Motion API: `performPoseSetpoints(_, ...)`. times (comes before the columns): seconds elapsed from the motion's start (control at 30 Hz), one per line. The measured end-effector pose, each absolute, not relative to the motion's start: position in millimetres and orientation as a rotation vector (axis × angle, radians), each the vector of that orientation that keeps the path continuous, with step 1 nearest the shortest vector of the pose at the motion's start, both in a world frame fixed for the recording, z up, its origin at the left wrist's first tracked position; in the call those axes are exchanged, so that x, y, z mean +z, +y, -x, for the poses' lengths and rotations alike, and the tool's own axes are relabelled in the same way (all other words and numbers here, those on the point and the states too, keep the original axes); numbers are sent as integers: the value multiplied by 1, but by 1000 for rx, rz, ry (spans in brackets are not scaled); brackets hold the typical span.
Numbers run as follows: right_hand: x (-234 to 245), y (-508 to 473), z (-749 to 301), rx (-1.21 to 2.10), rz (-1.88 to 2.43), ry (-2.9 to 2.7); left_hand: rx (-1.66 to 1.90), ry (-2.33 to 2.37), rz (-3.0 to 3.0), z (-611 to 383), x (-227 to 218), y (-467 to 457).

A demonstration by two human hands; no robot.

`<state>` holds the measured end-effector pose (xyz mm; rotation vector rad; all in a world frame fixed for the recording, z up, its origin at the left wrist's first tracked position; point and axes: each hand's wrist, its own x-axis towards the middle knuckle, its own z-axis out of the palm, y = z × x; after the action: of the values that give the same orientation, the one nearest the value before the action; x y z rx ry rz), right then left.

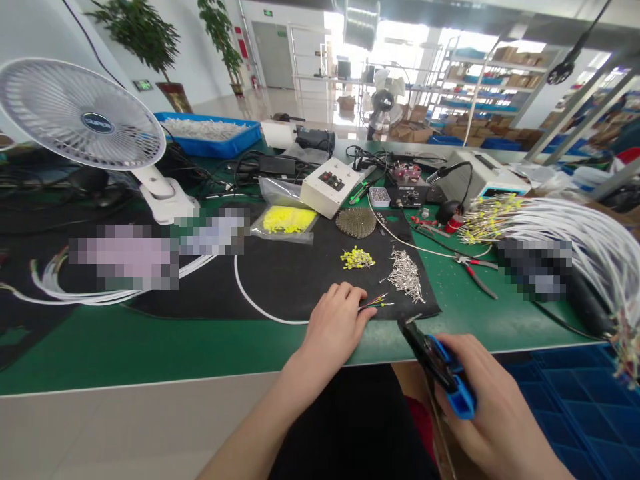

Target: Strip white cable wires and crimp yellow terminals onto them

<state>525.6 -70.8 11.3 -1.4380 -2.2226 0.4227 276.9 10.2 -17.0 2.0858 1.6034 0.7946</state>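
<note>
My left hand [337,317] is closed on the end of a white cable [265,313], near the front of the black mat. Thin coloured wires [376,301] fan out past my fingertips, some with yellow-and-metal tips. In my right hand [487,393] are crimping pliers [437,357] with blue and black handles, held off the bench edge, apart from the wires. Beyond my left hand lies a small heap of yellow-collared wire ferrules [357,257]. To its right are loose silvery metal pins [406,275].
A bag of yellow pieces [287,219] and a white switch box [330,187] stand behind. Red-handled cutters [477,275] and a thick bundle of white cables [575,233] lie right. A white fan [90,117] stands left, near more white cables [107,294].
</note>
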Motion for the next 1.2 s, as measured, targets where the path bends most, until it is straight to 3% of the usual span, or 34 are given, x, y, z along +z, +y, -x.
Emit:
performPoseSetpoints(0.33, 5, -35, -500, 905, 1586, -1431, 948, 1462, -1857, -282, -9, 15)
performPoseSetpoints(0.67, 8, -23, -494, 956, 1563, -1362, 997, 1121, -1367, -275, 11, 8)
performPoseSetpoints(1.2, 20, -22, -465, 897, 1453, -1275, 1077, 1051, -1356, -287, 17, -3)
